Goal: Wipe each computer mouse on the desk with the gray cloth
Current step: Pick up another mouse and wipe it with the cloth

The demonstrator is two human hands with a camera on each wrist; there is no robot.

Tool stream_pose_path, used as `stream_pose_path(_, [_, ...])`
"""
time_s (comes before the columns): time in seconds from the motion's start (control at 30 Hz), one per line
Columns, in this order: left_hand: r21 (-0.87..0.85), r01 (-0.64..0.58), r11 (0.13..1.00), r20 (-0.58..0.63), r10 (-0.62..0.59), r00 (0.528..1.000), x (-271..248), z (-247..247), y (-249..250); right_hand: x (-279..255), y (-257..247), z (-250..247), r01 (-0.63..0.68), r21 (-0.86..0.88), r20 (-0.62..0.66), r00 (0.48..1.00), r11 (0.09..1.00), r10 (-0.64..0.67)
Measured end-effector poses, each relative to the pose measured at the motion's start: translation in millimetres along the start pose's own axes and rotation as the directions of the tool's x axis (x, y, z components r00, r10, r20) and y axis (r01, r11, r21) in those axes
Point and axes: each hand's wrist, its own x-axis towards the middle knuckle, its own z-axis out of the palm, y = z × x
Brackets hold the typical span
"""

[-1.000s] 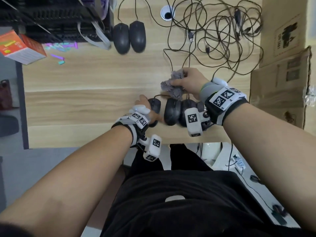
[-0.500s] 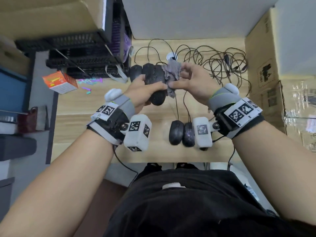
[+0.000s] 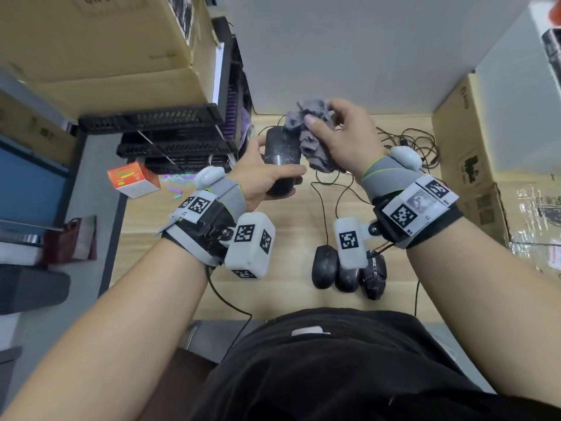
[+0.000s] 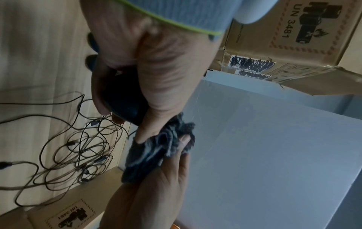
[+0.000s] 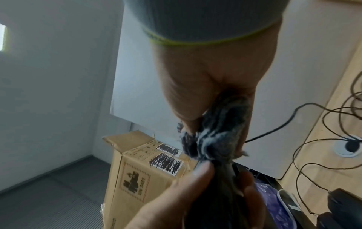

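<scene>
Surface: wooden surface (image 3: 285, 220) set against a pale wall, boxed in by a cardboard box (image 3: 461, 141) on my right and black racks (image 3: 170, 147) on my left.
Left grip: my left hand (image 3: 261, 177) curls round a black mouse (image 3: 280, 153), thumb across its back, holding it lifted off the surface so the cloth can reach its sides.
Right grip: my right hand (image 3: 349, 138) pinches the bunched gray cloth (image 3: 309, 132) and presses it against the far right flank of the held mouse.
Waiting mice: three mice (image 3: 324, 265) lie side by side at the near edge, touching one another, apart from my hands. I cannot tell which are already wiped.
Cables: loose cables (image 3: 406, 144) sprawl over the far right of the surface; the held mouse's cord hangs toward them.
Open room: bare wood lies between the held mouse and the near row.
Risk, by my judgement: the cord could snag in the tangle when the mouse goes down.
</scene>
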Motion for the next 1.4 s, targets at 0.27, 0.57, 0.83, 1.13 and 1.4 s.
stream_pose_path(0.27, [-0.259, 0.121, 0.958, 0.098, -0.099, 0.99, 3, -8, 19, -7, -10, 14, 0.118, -0.017, 0.354, 0.929, 0.993, -0.105])
stream_pose_path(0.57, [-0.274, 0.133, 0.952, 0.076, -0.116, 0.99, 11, -2, 15, -1, -11, 23, 0.076, -0.097, -0.056, 0.995, 0.992, -0.082])
stream_pose_path(0.83, [-0.35, 0.08, 0.933, 0.074, -0.058, 0.996, 13, -12, 26, -18, -9, 34, 0.246, 0.178, 0.292, 0.911, 0.953, -0.29])
stream_pose_path(1.13, [-0.309, 0.109, 0.945, 0.033, -0.104, 0.994, 24, -18, 14, -23, -16, 33, 0.329, 0.083, 0.259, 0.904, 0.941, -0.339])
stream_pose_path(1.4, [-0.257, 0.091, 0.962, 0.005, -0.093, 0.996, 29, -11, 17, -2, -18, 28, 0.218, 0.092, 0.135, 0.964, 0.972, -0.229])
